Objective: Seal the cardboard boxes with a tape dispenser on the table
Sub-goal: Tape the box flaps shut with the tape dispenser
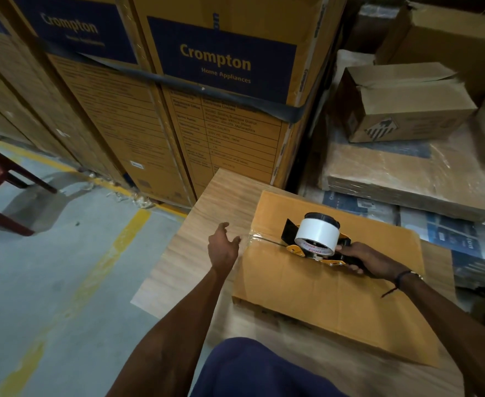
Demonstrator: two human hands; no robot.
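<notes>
On the table [178, 253], box [335, 282] at 3 o'clock: your right hand [370, 260] grips the dispenser [315, 239] on its seam; left hand [224, 246] open alongside. Press flat, pull steadily

Wood-grain table [178, 262], one flat brown cardboard box [335, 296] lying directly on its top, toward the right side

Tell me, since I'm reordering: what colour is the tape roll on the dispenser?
White, seen in the head view: the tape roll.
</notes>
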